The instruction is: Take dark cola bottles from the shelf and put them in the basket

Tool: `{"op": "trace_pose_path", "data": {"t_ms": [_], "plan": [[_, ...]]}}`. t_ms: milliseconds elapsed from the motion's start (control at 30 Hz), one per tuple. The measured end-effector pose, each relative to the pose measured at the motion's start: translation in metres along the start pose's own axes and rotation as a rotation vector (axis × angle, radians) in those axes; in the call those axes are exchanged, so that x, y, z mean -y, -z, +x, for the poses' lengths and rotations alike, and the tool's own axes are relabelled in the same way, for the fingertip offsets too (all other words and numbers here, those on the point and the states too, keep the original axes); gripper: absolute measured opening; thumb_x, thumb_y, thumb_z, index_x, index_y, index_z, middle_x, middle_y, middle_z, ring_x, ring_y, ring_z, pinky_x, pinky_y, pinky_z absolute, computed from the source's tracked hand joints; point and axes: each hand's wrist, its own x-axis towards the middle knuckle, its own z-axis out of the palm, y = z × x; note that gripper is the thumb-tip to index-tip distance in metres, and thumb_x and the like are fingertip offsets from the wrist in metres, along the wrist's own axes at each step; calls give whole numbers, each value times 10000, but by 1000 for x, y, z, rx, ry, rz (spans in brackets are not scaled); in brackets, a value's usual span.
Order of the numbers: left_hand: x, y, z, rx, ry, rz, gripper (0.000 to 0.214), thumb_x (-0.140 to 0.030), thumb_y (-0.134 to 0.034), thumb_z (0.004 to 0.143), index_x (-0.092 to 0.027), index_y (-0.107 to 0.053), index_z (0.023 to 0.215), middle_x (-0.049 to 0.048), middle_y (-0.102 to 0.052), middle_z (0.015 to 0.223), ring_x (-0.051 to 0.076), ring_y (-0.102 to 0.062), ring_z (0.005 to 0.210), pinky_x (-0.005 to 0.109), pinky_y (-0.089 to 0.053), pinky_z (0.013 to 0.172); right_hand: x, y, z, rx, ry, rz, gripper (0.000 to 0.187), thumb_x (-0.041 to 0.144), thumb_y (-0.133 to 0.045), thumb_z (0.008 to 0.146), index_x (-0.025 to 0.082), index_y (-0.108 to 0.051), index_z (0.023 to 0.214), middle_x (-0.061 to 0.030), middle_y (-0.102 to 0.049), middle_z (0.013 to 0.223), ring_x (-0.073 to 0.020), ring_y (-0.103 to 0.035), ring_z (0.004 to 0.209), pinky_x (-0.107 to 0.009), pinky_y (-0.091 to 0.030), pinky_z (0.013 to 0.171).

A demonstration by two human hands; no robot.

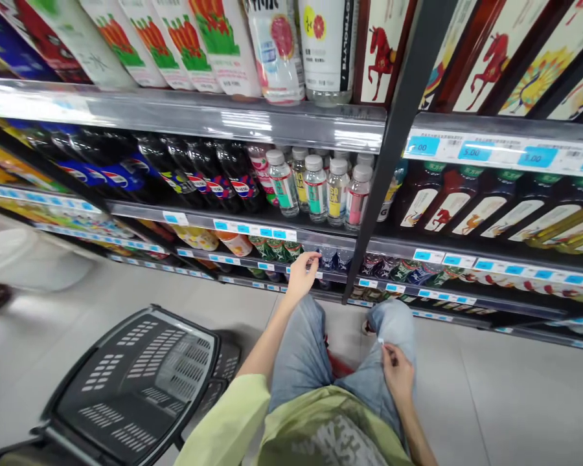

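Note:
My left hand (302, 270) reaches to the front edge of a low shelf, beside the strip of price labels (266, 266). Its fingers are bent and drawn together; whatever they may hold is hidden. Dark blue bottles (335, 257) stand just behind it and green bottles (274, 248) to its left. Above my right knee, my right hand (397, 370) pinches a small whitish piece (381, 341) between thumb and fingertips. That piece is too small to make out clearly.
A black shopping basket cart (126, 382) stands on the floor at my left. Shelves ahead hold cola bottles (233, 175), clear soda bottles (315, 188) and dark juice bottles (437, 200). A black upright post (381, 162) divides the shelving. A pale blurred shape (34, 259) lies far left.

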Motion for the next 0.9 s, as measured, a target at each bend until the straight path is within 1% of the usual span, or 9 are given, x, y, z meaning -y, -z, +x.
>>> {"op": "trace_pose_path", "data": {"t_ms": [133, 367, 467, 567, 700, 767, 800, 867, 900], "plan": [[-28, 4, 26, -12, -156, 93, 218, -241, -545, 1026, -215, -756, 1076, 82, -788, 1086, 228, -734, 1036, 393, -592, 994, 2, 2, 1, -4, 5, 5, 878, 936, -436, 908, 162, -851, 935, -88, -759, 666, -257, -722, 593, -365, -536, 636], [-71, 34, 88, -260, -345, 229, 185, -172, -548, 1004, -207, -696, 1110, 111, -727, 1143, 254, -665, 1146, 420, -554, 1053, -3, 4, -2, -25, -3, 18, 843, 972, -470, 842, 218, -840, 904, -92, -767, 661, -298, -730, 567, -412, -548, 576], [-77, 68, 127, -368, -337, 383, 192, -170, -555, 987, -198, -686, 1125, 139, -689, 1229, 288, -614, 1243, 465, -499, 1136, -9, 1, -2, -38, -21, 51, 718, 963, -526, 793, 313, -824, 854, -91, -762, 650, -354, -733, 559, -485, -558, 536], [-80, 116, 169, -432, -320, 535, 257, -238, -610, 972, -161, -672, 1209, 196, -626, 1414, 356, -528, 1383, 549, -416, 1222, -12, -5, 0, -64, -40, 124, 506, 915, -590, 740, 454, -792, 787, -77, -734, 613, -411, -715, 536, -571, -555, 497], [-95, 179, 212, -353, -241, 718, 584, -484, -686, 916, -22, -652, 1272, 309, -569, 1520, 463, -437, 1498, 663, -288, 1280, -4, -10, 2, -55, -40, 182, 400, 860, -616, 763, 499, -788, 778, -65, -720, 599, -420, -726, 559, -599, -601, 546], [-107, 200, 222, -255, -159, 827, 821, -634, -530, 937, 108, -611, 1279, 333, -584, 1495, 487, -445, 1493, 713, -267, 1248, 6, -10, 2, -24, -34, 181, 468, 832, -604, 823, 414, -814, 799, -81, -752, 639, -404, -751, 595, -574, -633, 602], [-112, 206, 225, -207, -139, 891, 935, -656, -315, 987, 200, -555, 1278, 324, -579, 1481, 508, -423, 1504, 742, -252, 1204, 11, -10, 2, -1, -29, 179, 505, 809, -591, 860, 363, -823, 816, -92, -774, 673, -394, -764, 619, -555, -645, 628], [-121, 213, 225, -186, -110, 980, 1103, -628, 67, 933, 224, -509, 1333, 266, -549, 1521, 526, -367, 1516, 732, -270, 1137, 18, -10, 4, -22, -42, 171, 520, 758, -591, 902, 301, -831, 843, -88, -805, 728, -342, -777, 643, -485, -662, 678], [-125, 212, 224, -179, -135, 999, 1133, -597, 160, 895, 194, -482, 1392, 220, -529, 1553, 519, -346, 1520, 730, -275, 1112, 20, -10, 6, -8, -31, 166, 511, 707, -573, 938, 271, -830, 866, -93, -818, 766, -322, -785, 673, -457, -662, 705]]}}
